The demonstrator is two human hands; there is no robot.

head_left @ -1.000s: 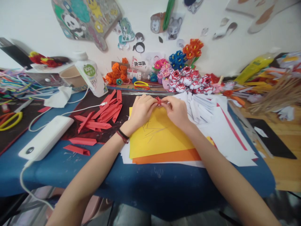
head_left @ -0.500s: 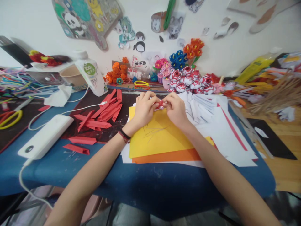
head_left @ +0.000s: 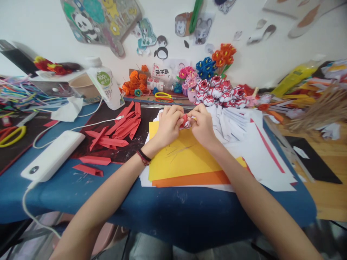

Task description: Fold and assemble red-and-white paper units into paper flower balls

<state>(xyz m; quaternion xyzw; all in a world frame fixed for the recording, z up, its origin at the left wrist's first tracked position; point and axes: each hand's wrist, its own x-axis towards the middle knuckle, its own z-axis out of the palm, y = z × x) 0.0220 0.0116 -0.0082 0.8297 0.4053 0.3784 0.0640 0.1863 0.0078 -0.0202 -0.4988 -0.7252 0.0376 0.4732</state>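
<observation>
Between my two hands is a small red-and-white folded paper piece (head_left: 185,122), partly covered by my fingers. My left hand (head_left: 170,123) is closed on its left side, thumb and fingertips pinching. My right hand (head_left: 202,124) pinches it from the right, fingers curled. Both hands are above the far end of a yellow paper sheet (head_left: 187,159), on which several thin wire-like strands (head_left: 176,150) lie. Folded red paper strips (head_left: 124,126) are piled to the left, and folded white paper strips (head_left: 230,122) lie to the right of my right hand.
Along the wall stand red-and-white paper flowers (head_left: 217,92), blue flowers (head_left: 205,68) and a white bottle (head_left: 105,85). A white power bank (head_left: 52,155) with a cable lies at left, near yellow-handled scissors (head_left: 13,137). An orange sheet (head_left: 195,180) shows under the yellow one.
My fingers have shifted slightly on the paper piece, and more of its red and white folds now show between them. The things on the table stay put.
</observation>
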